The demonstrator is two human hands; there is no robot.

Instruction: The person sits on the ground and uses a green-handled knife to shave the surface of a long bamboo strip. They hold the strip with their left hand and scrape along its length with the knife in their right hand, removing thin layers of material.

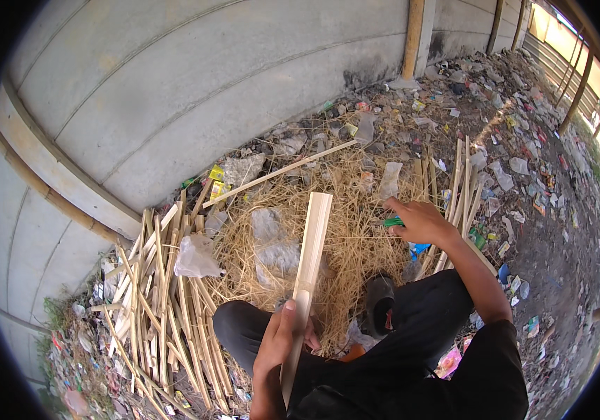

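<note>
From here I see the left hand (280, 337) wrapped round the lower part of 1 wide bamboo strip (312, 241), which rises from the lap over the straw (363, 245). The right hand (420, 222), half-curled, hovers near the straw's right edge by a green thing (393, 222); I cannot tell whether it grips it. More sticks (163, 297) lie along the straw's left edge. The step seems to be steadying the strip; the next move probably calls for a firm left hold.

The right hand (417, 221) hides part of a green thing (393, 222), its kind unclear. A wooden strip (309, 259) covers part of the left hand (277, 340). Distant litter (485, 87) is too small to tell apart.
</note>
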